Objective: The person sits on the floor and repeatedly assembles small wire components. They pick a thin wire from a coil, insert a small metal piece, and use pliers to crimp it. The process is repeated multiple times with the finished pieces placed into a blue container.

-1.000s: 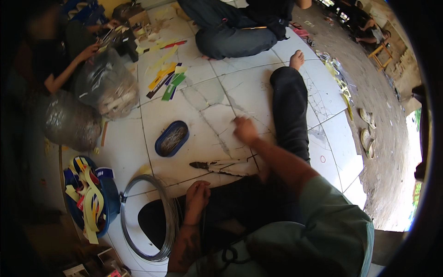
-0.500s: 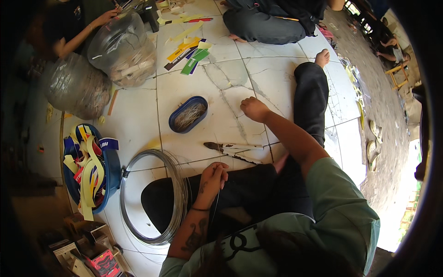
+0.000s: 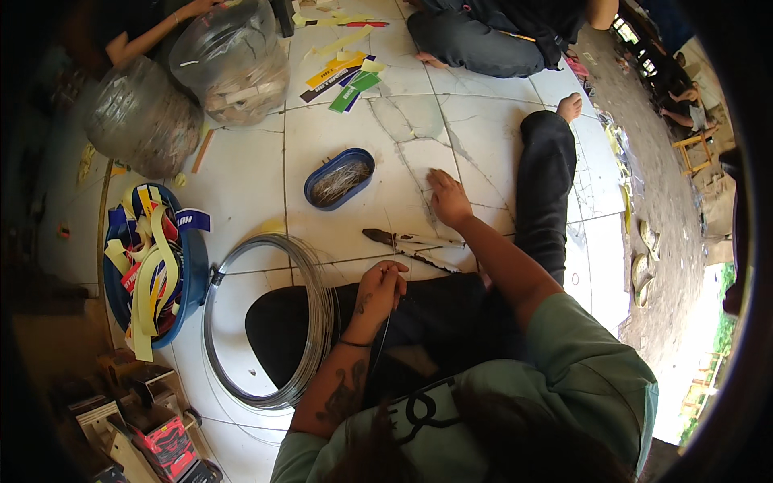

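Note:
My left hand [image 3: 382, 288] is closed in a pinch on a thin wire [image 3: 383, 332], which trails down over my dark trouser leg. Beside that forearm a large coil of grey wire [image 3: 211, 322] leans across my knee. My right hand [image 3: 448, 199] is stretched out over the white tiles, fingers extended and apart, with nothing seen in it. Left of it stands a blue oval container [image 3: 312, 196] holding many short pieces of wire [image 3: 341, 183]. Between my hands and the container lie worn pliers [image 3: 403, 239] with white handles, jaws pointing left.
A blue tub [image 3: 193, 278] full of coloured strips stands at the left. Beyond it are two clear plastic bags [image 3: 233, 60] of scraps. Printed strips [image 3: 346, 76] lie on the far tiles near another seated person [image 3: 479, 44]. Wooden pieces [image 3: 165, 443] sit at lower left.
My right hand has gone from a fist to extended fingers, staying over the tiles. My left hand still pinches the wire. The whole view has shifted slightly.

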Demonstrator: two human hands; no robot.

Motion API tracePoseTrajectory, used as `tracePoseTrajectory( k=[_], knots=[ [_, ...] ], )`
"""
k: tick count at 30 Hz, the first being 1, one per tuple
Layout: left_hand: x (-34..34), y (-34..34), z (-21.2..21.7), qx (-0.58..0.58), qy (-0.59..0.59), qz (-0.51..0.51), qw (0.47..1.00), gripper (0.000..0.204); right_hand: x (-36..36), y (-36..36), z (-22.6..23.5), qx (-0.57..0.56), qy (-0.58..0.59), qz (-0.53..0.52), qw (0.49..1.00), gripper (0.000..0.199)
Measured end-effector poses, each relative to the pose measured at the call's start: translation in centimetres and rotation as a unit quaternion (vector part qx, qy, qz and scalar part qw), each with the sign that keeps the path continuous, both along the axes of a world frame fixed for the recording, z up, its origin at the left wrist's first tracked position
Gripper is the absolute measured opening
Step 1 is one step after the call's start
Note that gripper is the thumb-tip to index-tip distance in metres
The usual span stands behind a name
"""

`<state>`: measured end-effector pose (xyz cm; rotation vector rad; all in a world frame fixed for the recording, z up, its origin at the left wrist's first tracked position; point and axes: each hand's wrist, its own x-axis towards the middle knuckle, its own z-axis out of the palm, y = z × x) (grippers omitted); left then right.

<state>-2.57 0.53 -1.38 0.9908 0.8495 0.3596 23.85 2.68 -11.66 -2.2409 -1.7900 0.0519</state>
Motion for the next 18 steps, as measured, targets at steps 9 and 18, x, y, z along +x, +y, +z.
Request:
tracePoseTrajectory(
  k=[9, 18],
  knots=[
    [-0.1, 0.0, -0.3, -0.005, -0.026, 0.002, 1.000, 0.020, 0.0, 1.2, 2.6, -0.075, -0.164, 0.167, 0.969, 0.011],
    [-0.5, 0.2, 0.2, -0.003, -0.036, 0.019, 0.999, 0.021, -1.2, 2.6, 3.4, -0.118, -0.270, 0.237, 0.926, 0.011]
  ],
)
